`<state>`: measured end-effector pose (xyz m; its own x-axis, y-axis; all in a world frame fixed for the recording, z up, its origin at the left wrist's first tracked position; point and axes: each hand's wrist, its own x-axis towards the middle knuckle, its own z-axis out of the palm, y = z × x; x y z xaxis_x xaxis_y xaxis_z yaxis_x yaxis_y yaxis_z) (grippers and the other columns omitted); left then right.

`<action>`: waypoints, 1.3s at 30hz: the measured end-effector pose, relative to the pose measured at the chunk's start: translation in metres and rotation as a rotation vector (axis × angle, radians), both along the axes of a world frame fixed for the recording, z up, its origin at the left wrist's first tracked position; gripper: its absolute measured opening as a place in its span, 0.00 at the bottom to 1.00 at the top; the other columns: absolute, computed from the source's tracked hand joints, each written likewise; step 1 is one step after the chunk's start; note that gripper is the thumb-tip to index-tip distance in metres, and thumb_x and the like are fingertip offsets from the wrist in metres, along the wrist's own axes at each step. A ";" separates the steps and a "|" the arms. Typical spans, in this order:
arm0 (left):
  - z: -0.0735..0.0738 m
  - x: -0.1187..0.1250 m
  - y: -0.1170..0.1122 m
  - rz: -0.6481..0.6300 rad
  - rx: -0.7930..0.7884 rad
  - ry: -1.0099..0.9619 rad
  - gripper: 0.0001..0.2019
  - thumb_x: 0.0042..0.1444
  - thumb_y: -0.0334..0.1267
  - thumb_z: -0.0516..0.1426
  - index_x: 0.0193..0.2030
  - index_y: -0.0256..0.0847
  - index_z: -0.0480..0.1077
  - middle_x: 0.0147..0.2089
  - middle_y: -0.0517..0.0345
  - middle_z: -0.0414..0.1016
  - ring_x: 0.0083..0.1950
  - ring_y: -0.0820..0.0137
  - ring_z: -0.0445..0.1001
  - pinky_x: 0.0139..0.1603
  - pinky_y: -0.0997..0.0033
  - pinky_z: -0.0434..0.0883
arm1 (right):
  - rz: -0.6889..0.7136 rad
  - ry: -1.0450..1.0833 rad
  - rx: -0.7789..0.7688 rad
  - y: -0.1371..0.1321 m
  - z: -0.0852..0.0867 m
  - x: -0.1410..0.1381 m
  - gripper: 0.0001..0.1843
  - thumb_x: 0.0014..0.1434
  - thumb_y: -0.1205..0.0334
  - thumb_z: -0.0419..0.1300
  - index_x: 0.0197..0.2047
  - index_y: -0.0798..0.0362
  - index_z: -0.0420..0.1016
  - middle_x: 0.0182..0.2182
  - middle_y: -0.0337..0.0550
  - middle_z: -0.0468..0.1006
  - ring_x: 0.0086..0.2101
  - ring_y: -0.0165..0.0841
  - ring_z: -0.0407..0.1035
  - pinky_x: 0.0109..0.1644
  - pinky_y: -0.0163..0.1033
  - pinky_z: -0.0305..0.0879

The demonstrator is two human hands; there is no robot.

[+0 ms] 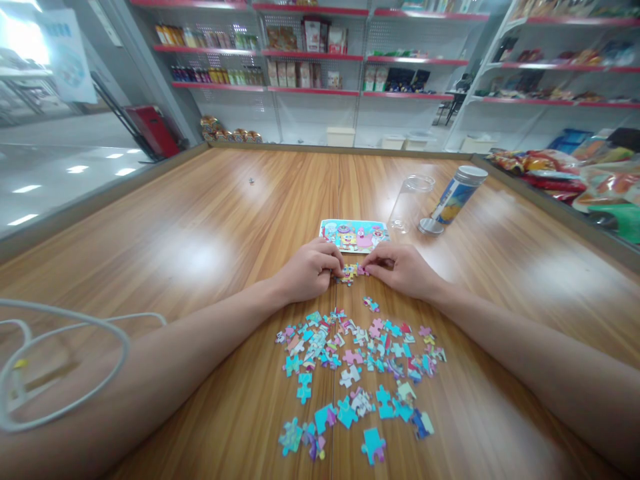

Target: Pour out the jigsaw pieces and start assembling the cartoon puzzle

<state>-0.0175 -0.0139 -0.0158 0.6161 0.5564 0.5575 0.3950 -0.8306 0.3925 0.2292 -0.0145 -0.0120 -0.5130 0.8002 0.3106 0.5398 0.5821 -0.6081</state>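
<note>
My left hand (316, 268) has its fingers closed at the left edge of a small joined cluster of yellow puzzle pieces (349, 272) on the table. From the other side, my right hand (397, 267) pinches a pink puzzle piece (362, 270) against the cluster's right edge. Whether the two interlock is too small to tell. Just beyond my fingers lies a picture card (356, 236) with colourful cartoon figures. One loose piece (371, 304) rests a little nearer to me. Closer still is a wide scatter of loose puzzle pieces (353, 357), mostly turquoise, pink and white.
A clear plastic cylinder (411, 203) stands at the right, beside a tilted blue printed can (459, 195) and a round metal lid (431, 227). A white cable (75, 320) loops over the left side. Bagged snacks (550, 173) sit past the table's right edge; stocked shelves (313, 57) stand behind.
</note>
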 end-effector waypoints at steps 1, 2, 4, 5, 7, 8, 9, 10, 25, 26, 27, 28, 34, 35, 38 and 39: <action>0.000 0.000 0.000 -0.002 0.000 0.001 0.17 0.50 0.18 0.51 0.28 0.39 0.79 0.36 0.56 0.79 0.40 0.69 0.73 0.46 0.65 0.72 | 0.004 0.010 -0.002 0.000 -0.001 0.000 0.06 0.61 0.63 0.61 0.38 0.54 0.80 0.33 0.42 0.76 0.31 0.29 0.68 0.35 0.34 0.62; 0.000 0.000 0.000 -0.005 -0.001 0.002 0.17 0.50 0.18 0.51 0.28 0.39 0.79 0.36 0.55 0.79 0.40 0.69 0.73 0.46 0.65 0.72 | 0.001 0.028 -0.003 0.000 -0.001 0.000 0.06 0.61 0.63 0.61 0.38 0.54 0.79 0.32 0.42 0.76 0.30 0.29 0.67 0.34 0.34 0.62; 0.000 0.000 0.000 -0.007 -0.006 0.003 0.17 0.51 0.19 0.52 0.29 0.39 0.79 0.36 0.55 0.79 0.41 0.69 0.73 0.46 0.64 0.73 | -0.021 0.085 0.004 -0.001 -0.002 0.000 0.06 0.61 0.64 0.61 0.40 0.55 0.77 0.30 0.40 0.73 0.27 0.28 0.64 0.31 0.33 0.60; 0.000 0.000 0.000 -0.007 -0.009 0.004 0.16 0.51 0.19 0.52 0.29 0.39 0.79 0.36 0.55 0.79 0.41 0.69 0.73 0.46 0.64 0.73 | -0.037 0.121 0.017 -0.002 -0.001 0.000 0.06 0.61 0.64 0.60 0.42 0.55 0.75 0.28 0.38 0.71 0.26 0.27 0.63 0.29 0.33 0.58; 0.001 0.000 -0.001 -0.007 -0.011 0.004 0.16 0.51 0.20 0.52 0.29 0.39 0.79 0.36 0.55 0.79 0.41 0.69 0.74 0.47 0.64 0.73 | -0.070 0.186 0.058 -0.003 0.001 0.001 0.11 0.61 0.66 0.59 0.48 0.54 0.70 0.27 0.35 0.67 0.24 0.26 0.60 0.26 0.33 0.55; 0.001 0.000 -0.001 -0.008 -0.009 0.003 0.15 0.51 0.20 0.53 0.28 0.39 0.79 0.36 0.55 0.79 0.41 0.69 0.74 0.47 0.63 0.73 | -0.081 0.201 0.086 -0.005 0.002 0.001 0.14 0.61 0.67 0.58 0.51 0.54 0.68 0.27 0.35 0.67 0.23 0.26 0.60 0.26 0.33 0.55; 0.001 0.000 -0.001 -0.010 -0.006 0.001 0.15 0.51 0.20 0.53 0.28 0.38 0.79 0.36 0.55 0.79 0.41 0.69 0.74 0.47 0.63 0.73 | -0.079 0.193 0.117 -0.006 0.003 0.000 0.15 0.61 0.68 0.58 0.52 0.54 0.68 0.28 0.35 0.67 0.24 0.27 0.60 0.27 0.34 0.55; 0.001 0.000 -0.001 -0.012 -0.002 0.001 0.15 0.51 0.20 0.52 0.28 0.38 0.79 0.36 0.55 0.79 0.41 0.69 0.74 0.47 0.63 0.73 | -0.059 0.157 0.148 -0.006 0.005 0.000 0.14 0.61 0.69 0.57 0.51 0.54 0.69 0.28 0.36 0.69 0.25 0.27 0.61 0.29 0.34 0.57; 0.001 -0.001 -0.001 -0.005 -0.006 0.003 0.16 0.51 0.19 0.52 0.29 0.40 0.79 0.36 0.55 0.79 0.41 0.69 0.74 0.47 0.63 0.73 | -0.042 -0.106 0.139 -0.009 0.004 -0.001 0.07 0.57 0.66 0.60 0.40 0.54 0.78 0.25 0.38 0.70 0.26 0.28 0.62 0.31 0.34 0.55; 0.001 -0.001 -0.001 -0.005 -0.005 0.004 0.16 0.51 0.19 0.52 0.29 0.40 0.79 0.36 0.55 0.79 0.41 0.69 0.74 0.47 0.63 0.73 | -0.039 -0.109 0.126 -0.009 0.004 -0.001 0.07 0.57 0.65 0.60 0.39 0.54 0.78 0.24 0.37 0.70 0.26 0.28 0.62 0.31 0.34 0.55; 0.001 -0.001 -0.001 -0.005 -0.003 0.005 0.16 0.51 0.19 0.52 0.29 0.40 0.79 0.36 0.55 0.79 0.41 0.69 0.73 0.47 0.64 0.73 | -0.030 -0.114 0.113 -0.009 0.004 -0.001 0.07 0.58 0.65 0.60 0.39 0.54 0.78 0.24 0.37 0.69 0.26 0.28 0.62 0.31 0.34 0.55; 0.001 -0.001 -0.001 -0.007 0.001 0.006 0.17 0.51 0.19 0.52 0.29 0.40 0.79 0.36 0.55 0.79 0.41 0.69 0.73 0.47 0.64 0.73 | -0.021 -0.119 0.101 -0.009 0.004 0.000 0.07 0.58 0.65 0.60 0.39 0.53 0.78 0.24 0.37 0.69 0.26 0.28 0.62 0.31 0.34 0.55; 0.002 0.000 -0.001 -0.028 0.023 0.027 0.18 0.49 0.18 0.51 0.30 0.40 0.79 0.39 0.56 0.82 0.41 0.68 0.74 0.49 0.60 0.72 | -0.082 -0.151 0.116 -0.009 0.006 -0.002 0.07 0.59 0.64 0.61 0.40 0.54 0.77 0.25 0.38 0.70 0.27 0.29 0.63 0.31 0.34 0.55; 0.002 0.000 -0.001 -0.027 0.021 0.031 0.18 0.49 0.18 0.51 0.31 0.41 0.79 0.39 0.57 0.82 0.41 0.68 0.74 0.50 0.59 0.72 | -0.100 -0.157 0.120 -0.009 0.006 -0.002 0.06 0.58 0.63 0.61 0.40 0.54 0.77 0.26 0.38 0.71 0.27 0.29 0.63 0.31 0.35 0.54; 0.002 0.001 -0.001 -0.029 0.013 0.037 0.18 0.48 0.18 0.51 0.31 0.41 0.79 0.41 0.58 0.82 0.41 0.68 0.74 0.51 0.58 0.71 | -0.122 -0.169 0.112 -0.009 0.007 -0.002 0.05 0.58 0.62 0.62 0.37 0.54 0.76 0.26 0.39 0.72 0.27 0.29 0.63 0.30 0.35 0.55; 0.002 0.001 -0.001 -0.033 0.012 0.035 0.18 0.48 0.18 0.51 0.31 0.40 0.79 0.41 0.58 0.82 0.41 0.68 0.74 0.51 0.58 0.71 | -0.123 -0.172 0.105 -0.009 0.007 -0.002 0.05 0.58 0.62 0.62 0.37 0.54 0.76 0.26 0.39 0.72 0.27 0.29 0.64 0.30 0.35 0.55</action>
<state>-0.0168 -0.0147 -0.0141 0.6532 0.5292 0.5416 0.3808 -0.8478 0.3691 0.2271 -0.0233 -0.0049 -0.4664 0.8279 0.3116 0.7008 0.5607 -0.4410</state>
